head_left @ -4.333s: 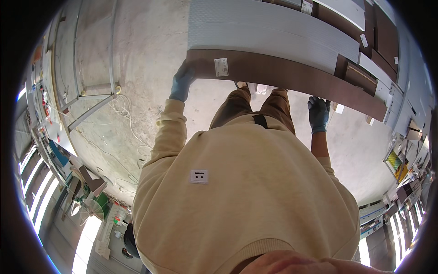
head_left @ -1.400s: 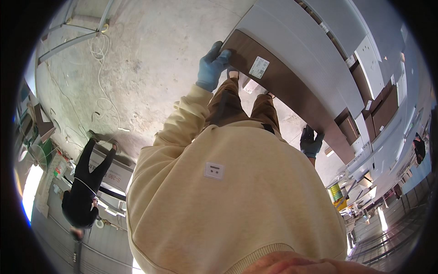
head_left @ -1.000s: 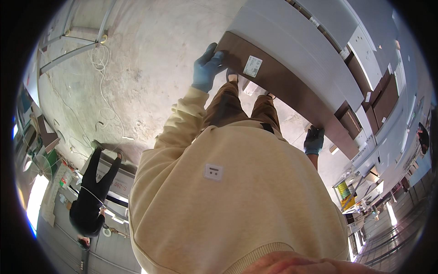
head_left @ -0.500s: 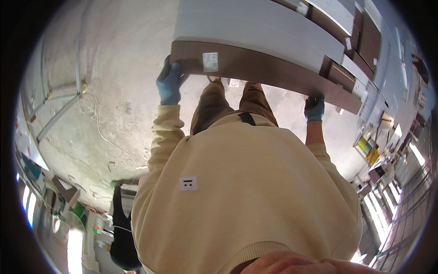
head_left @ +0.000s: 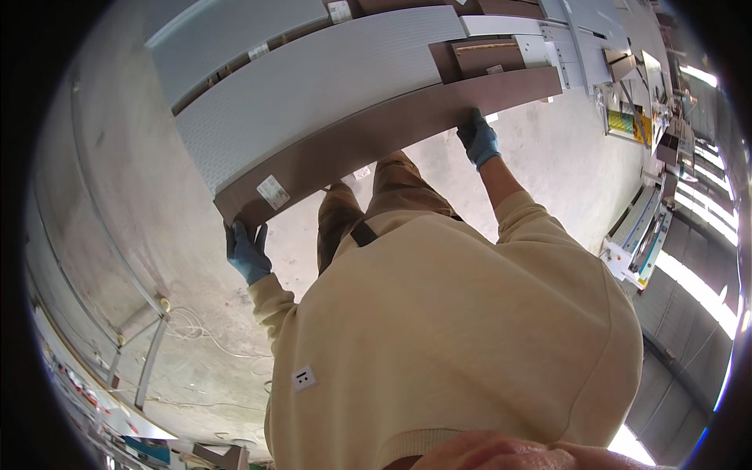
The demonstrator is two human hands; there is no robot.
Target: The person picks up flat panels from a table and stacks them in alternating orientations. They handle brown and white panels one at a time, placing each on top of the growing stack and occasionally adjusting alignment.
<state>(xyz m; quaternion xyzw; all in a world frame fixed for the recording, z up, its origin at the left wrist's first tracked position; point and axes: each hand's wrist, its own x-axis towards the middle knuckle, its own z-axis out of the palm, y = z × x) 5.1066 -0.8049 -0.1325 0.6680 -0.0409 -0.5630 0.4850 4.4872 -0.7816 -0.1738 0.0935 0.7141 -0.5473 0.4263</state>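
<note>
A long brown board point(head_left: 360, 145) stretches in front of me, slanting from lower left up to the right. A white label point(head_left: 272, 192) is stuck near its left end. My left hand point(head_left: 249, 252), in a blue-grey glove with dark fingers, grips the board's left corner from below. Farther right, my right hand point(head_left: 478, 141), gloved the same way, is closed on the near edge; its fingertips are partly hidden under the board. Right behind the board lies a wide light-grey textured surface point(head_left: 313, 110), and I cannot tell whether the two touch.
Brown boxes or panels point(head_left: 489, 59) lie beyond the board's right half, beside white strips. A metal frame point(head_left: 153, 356) stands at the left on the concrete floor point(head_left: 572, 172), near a loose cable point(head_left: 196, 329). Shelving with a yellow item point(head_left: 621, 121) is at the far right.
My view has turned, so the board now slopes up to the right instead of down. In the picture, my left hand sits lower and my right hand higher. Both keep their hold.
</note>
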